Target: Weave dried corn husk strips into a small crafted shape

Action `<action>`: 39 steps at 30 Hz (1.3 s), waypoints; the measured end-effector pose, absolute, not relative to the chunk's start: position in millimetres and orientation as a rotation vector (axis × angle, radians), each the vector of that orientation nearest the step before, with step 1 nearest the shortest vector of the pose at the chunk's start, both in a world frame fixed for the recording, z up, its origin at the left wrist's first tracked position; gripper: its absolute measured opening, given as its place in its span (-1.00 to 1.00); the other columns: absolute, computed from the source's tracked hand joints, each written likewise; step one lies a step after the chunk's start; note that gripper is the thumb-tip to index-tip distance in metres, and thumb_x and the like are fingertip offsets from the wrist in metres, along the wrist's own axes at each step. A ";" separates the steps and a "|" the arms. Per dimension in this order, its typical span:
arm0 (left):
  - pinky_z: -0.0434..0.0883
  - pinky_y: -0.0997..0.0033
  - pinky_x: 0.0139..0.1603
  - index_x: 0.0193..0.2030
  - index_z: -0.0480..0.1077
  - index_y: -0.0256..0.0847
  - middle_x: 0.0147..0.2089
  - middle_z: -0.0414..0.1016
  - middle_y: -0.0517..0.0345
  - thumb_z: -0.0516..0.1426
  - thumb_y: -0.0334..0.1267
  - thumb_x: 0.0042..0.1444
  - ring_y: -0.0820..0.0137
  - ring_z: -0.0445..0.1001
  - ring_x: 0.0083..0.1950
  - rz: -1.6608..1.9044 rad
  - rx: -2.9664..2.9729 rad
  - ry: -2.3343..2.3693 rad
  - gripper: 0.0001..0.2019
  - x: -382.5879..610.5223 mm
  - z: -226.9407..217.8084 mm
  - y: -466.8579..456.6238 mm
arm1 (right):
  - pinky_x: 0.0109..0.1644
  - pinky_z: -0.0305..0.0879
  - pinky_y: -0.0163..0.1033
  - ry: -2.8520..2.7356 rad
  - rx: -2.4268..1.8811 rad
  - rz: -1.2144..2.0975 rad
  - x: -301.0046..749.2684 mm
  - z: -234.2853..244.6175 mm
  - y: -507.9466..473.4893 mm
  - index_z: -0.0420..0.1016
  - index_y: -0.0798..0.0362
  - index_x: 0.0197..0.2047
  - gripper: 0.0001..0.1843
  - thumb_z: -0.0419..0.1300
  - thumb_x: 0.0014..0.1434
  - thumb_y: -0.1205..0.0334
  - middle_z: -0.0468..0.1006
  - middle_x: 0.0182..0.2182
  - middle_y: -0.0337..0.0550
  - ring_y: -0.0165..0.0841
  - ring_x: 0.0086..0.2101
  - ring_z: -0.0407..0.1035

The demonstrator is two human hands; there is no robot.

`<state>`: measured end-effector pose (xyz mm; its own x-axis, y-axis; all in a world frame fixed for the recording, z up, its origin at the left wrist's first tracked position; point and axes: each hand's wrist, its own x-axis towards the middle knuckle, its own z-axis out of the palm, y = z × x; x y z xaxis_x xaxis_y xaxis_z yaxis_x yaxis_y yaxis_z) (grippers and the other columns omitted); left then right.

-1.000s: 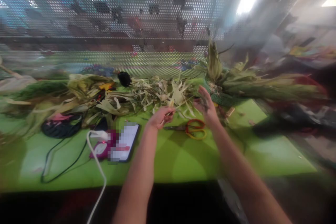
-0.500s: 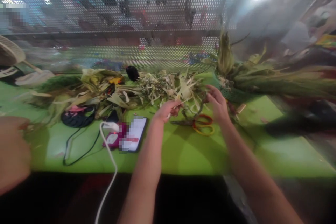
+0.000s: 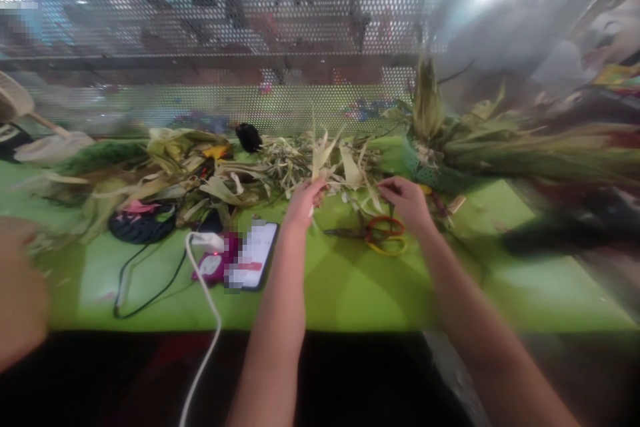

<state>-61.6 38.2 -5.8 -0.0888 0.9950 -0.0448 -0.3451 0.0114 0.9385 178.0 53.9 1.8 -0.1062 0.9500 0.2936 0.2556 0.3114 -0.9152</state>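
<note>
My left hand (image 3: 305, 201) is closed around a bunch of pale corn husk strips (image 3: 320, 155) that stick upward from the fist. My right hand (image 3: 407, 203) is curled just to the right, fingers pinched at the edge of the loose husk pile (image 3: 350, 170); what it pinches is too small to make out. Scissors with orange and yellow handles (image 3: 383, 238) lie on the green table (image 3: 350, 287) just under my right hand.
A phone (image 3: 253, 255) with a white cable (image 3: 203, 320) and a pink device lies left of my left arm. A black pouch (image 3: 140, 223) sits further left. Unhusked corn (image 3: 500, 153) is piled at the right. A perforated metal screen (image 3: 250, 27) stands behind. Another person's arm (image 3: 20, 287) shows at the left edge.
My left hand lifted a bunch of husk strips so they stand upright. My right hand dropped slightly toward the scissors. The view shifted a little.
</note>
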 end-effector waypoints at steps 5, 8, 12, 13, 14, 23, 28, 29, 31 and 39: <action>-0.03 0.53 -0.61 -0.49 0.32 -0.22 -0.71 -0.03 0.41 0.26 0.04 -0.02 0.63 -0.09 -0.68 1.748 0.759 0.997 -0.64 -65.8 -0.8 43.7 | -0.17 0.33 -0.22 -1.511 -1.138 0.750 179.4 -7.7 61.5 0.57 0.04 -0.11 -0.67 0.22 0.11 0.07 0.60 -0.26 -0.13 -0.33 -0.31 0.42; 0.00 0.52 -0.59 -0.42 0.33 -0.20 -0.68 0.05 0.37 0.20 0.05 0.05 0.59 -0.03 -0.66 1.918 0.747 1.045 -0.67 -72.0 -2.6 47.5 | -0.16 0.35 -0.20 -1.512 -1.184 0.775 179.3 -16.8 71.2 0.57 0.05 -0.13 -0.67 0.24 0.06 0.08 0.61 -0.28 -0.12 -0.33 -0.32 0.43; 0.13 0.52 -0.48 -0.38 0.43 -0.21 -0.52 0.29 0.23 0.20 -0.11 0.05 0.51 0.21 -0.51 1.916 0.946 1.389 -0.81 -84.0 -22.1 58.4 | -0.18 0.36 -0.19 -1.624 -1.313 0.870 164.4 -29.4 91.0 0.59 0.06 -0.24 -0.74 0.27 -0.04 0.17 0.62 -0.34 -0.15 -0.32 -0.34 0.44; 0.17 0.52 -0.44 -0.40 0.44 -0.21 -0.48 0.32 0.21 0.21 -0.17 0.03 0.49 0.26 -0.44 1.922 0.980 1.495 -0.86 -87.0 -27.6 61.3 | -0.19 0.36 -0.20 -1.650 -1.367 0.886 158.5 -32.1 97.2 0.58 0.07 -0.25 -0.76 0.27 -0.05 0.21 0.63 -0.35 -0.16 -0.33 -0.35 0.44; 0.19 0.52 -0.40 -0.42 0.45 -0.20 -0.46 0.33 0.20 0.21 -0.22 0.01 0.47 0.29 -0.40 1.938 0.984 1.585 -0.90 -89.7 -31.9 63.7 | -0.20 0.36 -0.20 -1.672 -1.426 0.890 152.6 -34.4 103.5 0.58 0.08 -0.26 -0.77 0.27 -0.05 0.24 0.63 -0.36 -0.16 -0.33 -0.36 0.45; -0.02 0.52 -0.60 -0.31 0.36 -0.21 -0.59 0.08 0.37 0.05 -0.06 0.17 0.60 -0.05 -0.64 2.071 0.372 1.257 -0.75 -90.9 -13.4 56.5 | -0.14 0.29 -0.19 -1.889 -1.630 0.261 106.9 -22.5 121.3 0.51 -0.01 -0.03 -0.66 0.23 0.07 0.26 0.52 -0.07 -0.02 -0.22 -0.19 0.42; -0.04 0.52 -0.61 -0.34 0.33 -0.21 -0.63 0.02 0.40 0.05 -0.09 0.20 0.61 -0.06 -0.66 2.082 0.319 1.161 -0.77 -89.9 -8.1 53.6 | -0.24 0.26 -0.24 -2.235 -1.581 0.130 69.8 -23.3 117.1 0.58 0.00 -0.22 -0.84 0.23 0.13 0.19 0.52 -0.14 -0.03 -0.23 -0.19 0.39; -0.03 0.52 -0.61 -0.34 0.33 -0.21 -0.63 0.02 0.40 0.05 -0.09 0.20 0.61 -0.05 -0.66 2.071 0.325 1.162 -0.77 -90.1 -8.1 53.0 | -0.25 0.25 -0.24 -2.245 -1.607 0.152 65.4 -24.7 117.9 0.58 0.01 -0.26 -0.87 0.26 0.11 0.20 0.52 -0.15 -0.01 -0.22 -0.20 0.39; -0.02 0.51 -0.61 -0.33 0.33 -0.21 -0.63 0.01 0.40 0.04 -0.08 0.21 0.60 -0.04 -0.66 2.053 0.334 1.174 -0.76 -90.4 -8.1 52.0 | -0.27 0.23 -0.24 -2.223 -1.628 0.233 62.6 -26.0 120.3 0.57 0.03 -0.34 -0.93 0.27 0.07 0.25 0.54 -0.20 -0.02 -0.23 -0.24 0.39; -0.03 0.52 -0.60 -0.32 0.38 -0.24 -0.64 0.00 0.40 0.08 -0.11 0.19 0.61 -0.08 -0.65 2.032 0.350 1.082 -0.77 -88.0 -10.4 53.0 | -0.37 0.14 -0.29 -1.746 -1.268 0.989 117.8 5.7 105.9 0.48 0.08 -0.46 -0.83 0.32 -0.13 0.19 0.46 -0.55 -0.27 -0.42 -0.50 0.28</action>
